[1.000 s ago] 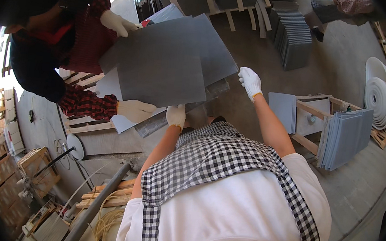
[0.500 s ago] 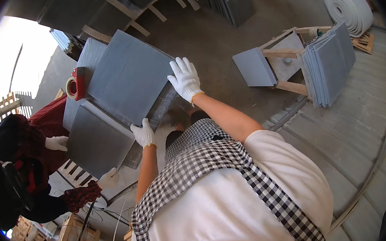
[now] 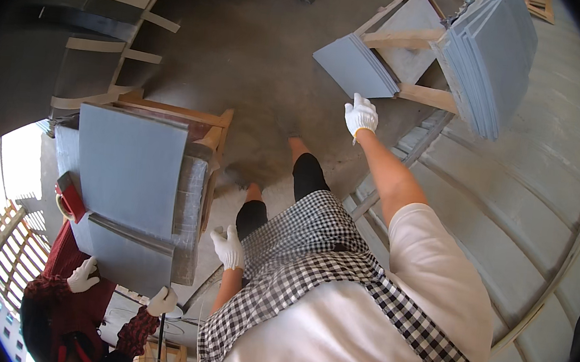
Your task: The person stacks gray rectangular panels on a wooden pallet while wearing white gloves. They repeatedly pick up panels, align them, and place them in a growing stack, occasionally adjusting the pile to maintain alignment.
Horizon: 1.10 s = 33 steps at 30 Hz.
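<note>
My right hand (image 3: 361,116), in a white knitted glove, reaches out with loosely bent fingers and nothing in it. It is nearest to a short stack of grey slabs (image 3: 355,67) leaning on a wooden frame, with a gap between them. My left hand (image 3: 229,248), gloved alike, hangs beside my apron with thumb and fingers apart, holding nothing. Left of it a large grey slab (image 3: 129,169) lies on a wrapped stack (image 3: 192,199). A second grey slab (image 3: 130,258) lies at the near end, between a co-worker's gloved hands (image 3: 83,275).
A red tape dispenser (image 3: 70,198) sits at the stack's left edge. A wooden frame (image 3: 405,40) carries a thicker slab stack (image 3: 479,66) at upper right. Dark panels with pale strips (image 3: 94,43) stand at upper left. Ridged pale sheeting (image 3: 512,195) covers the right side.
Both my hands have come off the large grey slab. My body has turned right, and my right hand now extends toward the slabs on the wooden frame. The co-worker stays at the near slab.
</note>
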### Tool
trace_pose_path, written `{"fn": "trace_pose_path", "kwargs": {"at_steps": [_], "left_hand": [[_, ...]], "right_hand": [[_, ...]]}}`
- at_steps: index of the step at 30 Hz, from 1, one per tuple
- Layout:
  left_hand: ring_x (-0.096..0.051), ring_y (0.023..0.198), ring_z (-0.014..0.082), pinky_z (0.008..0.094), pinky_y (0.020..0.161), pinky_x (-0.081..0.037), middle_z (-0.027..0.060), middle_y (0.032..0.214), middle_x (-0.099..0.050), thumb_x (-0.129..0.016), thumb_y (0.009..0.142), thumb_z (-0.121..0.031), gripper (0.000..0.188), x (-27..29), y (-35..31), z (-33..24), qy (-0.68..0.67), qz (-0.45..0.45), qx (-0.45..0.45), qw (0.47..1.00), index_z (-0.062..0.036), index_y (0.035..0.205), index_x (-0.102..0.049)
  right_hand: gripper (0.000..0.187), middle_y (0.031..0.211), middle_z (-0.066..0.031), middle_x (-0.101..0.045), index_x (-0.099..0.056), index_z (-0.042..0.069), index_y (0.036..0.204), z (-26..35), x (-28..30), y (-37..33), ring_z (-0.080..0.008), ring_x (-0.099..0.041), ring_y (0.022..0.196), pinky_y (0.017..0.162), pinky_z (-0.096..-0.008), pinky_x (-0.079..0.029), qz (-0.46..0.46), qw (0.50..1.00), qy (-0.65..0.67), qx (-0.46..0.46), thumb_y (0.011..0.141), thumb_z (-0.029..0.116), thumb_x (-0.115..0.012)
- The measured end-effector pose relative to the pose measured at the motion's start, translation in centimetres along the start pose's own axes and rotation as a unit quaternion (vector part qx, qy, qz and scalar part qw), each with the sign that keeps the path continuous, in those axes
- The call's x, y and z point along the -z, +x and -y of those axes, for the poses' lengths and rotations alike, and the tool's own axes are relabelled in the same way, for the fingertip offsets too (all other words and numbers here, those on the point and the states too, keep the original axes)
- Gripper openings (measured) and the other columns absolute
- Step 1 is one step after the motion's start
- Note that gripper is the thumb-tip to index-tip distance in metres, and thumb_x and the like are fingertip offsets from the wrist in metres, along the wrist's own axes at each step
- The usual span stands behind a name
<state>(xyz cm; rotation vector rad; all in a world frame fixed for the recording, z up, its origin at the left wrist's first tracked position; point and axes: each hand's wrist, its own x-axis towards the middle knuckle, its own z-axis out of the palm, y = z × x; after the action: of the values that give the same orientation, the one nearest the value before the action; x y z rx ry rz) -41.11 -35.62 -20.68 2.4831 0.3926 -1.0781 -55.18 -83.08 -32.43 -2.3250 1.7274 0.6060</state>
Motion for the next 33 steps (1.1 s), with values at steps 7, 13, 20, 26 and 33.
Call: {"fn": "trace_pose_path", "kwargs": {"at_steps": [7,13,20,26,33], "left_hand": [[-0.061,0.085,0.0171,0.0325,0.076,-0.050,0.0126,0.097,-0.067,-0.068,0.093,-0.026,0.051,-10.9,-1.1,-7.5,-0.029,0.141,0.085,0.986,0.0040,0.132,-0.051],[-0.062,0.083,0.0143,0.0290,0.074,-0.051,0.0095,0.103,-0.064,-0.060,0.098,-0.023,0.044,-14.9,-1.0,-15.7,-0.059,0.223,0.079,0.970,0.0023,0.132,-0.051],[-0.062,0.080,0.0134,0.0288,0.070,-0.050,0.0090,0.100,-0.064,-0.060,0.097,-0.022,0.039,-16.1,0.0,-16.5,0.004,0.227,0.083,0.970,0.0017,0.127,-0.053],[-0.060,0.074,0.0108,0.0264,0.065,-0.048,0.0066,0.091,-0.064,-0.062,0.095,-0.022,0.036,-16.9,0.7,-15.2,0.022,0.232,0.066,0.970,0.0022,0.121,-0.057],[-0.062,0.079,0.0148,0.0296,0.073,-0.050,0.0107,0.093,-0.067,-0.063,0.094,-0.024,0.041,-15.9,1.6,-15.6,0.014,0.243,0.073,0.967,0.0057,0.122,-0.059]], "right_hand": [[0.061,0.139,-0.0148,-0.056,-0.046,0.012,0.144,-4.3,-4.3,15.5,-0.0357,-0.055,0.125,0.103,-0.0463,-0.047,0.022,0.999,-0.024,0.004,0.093,0.041,-0.063],[0.062,0.127,-0.0142,-0.058,-0.047,0.010,0.136,-5.2,-8.0,21.6,-0.0349,-0.058,0.115,0.095,-0.0465,-0.050,-0.064,0.997,-0.026,0.025,0.085,0.036,-0.073],[0.061,0.124,-0.0131,-0.056,-0.049,0.012,0.135,-5.0,-10.3,21.2,-0.0354,-0.056,0.116,0.095,-0.0481,-0.050,-0.136,0.990,0.025,0.009,0.082,0.027,-0.074],[0.060,0.125,-0.0117,-0.058,-0.051,0.018,0.136,-4.7,-9.7,18.6,-0.0358,-0.059,0.110,0.097,-0.0505,-0.048,-0.076,0.996,0.046,0.034,0.082,0.030,-0.074],[0.029,0.104,-0.0168,-0.070,-0.066,0.014,0.110,-3.8,-11.2,20.7,-0.0378,-0.068,0.099,0.082,-0.0506,-0.056,0.117,0.993,0.010,-0.019,0.089,0.034,-0.069]]}}
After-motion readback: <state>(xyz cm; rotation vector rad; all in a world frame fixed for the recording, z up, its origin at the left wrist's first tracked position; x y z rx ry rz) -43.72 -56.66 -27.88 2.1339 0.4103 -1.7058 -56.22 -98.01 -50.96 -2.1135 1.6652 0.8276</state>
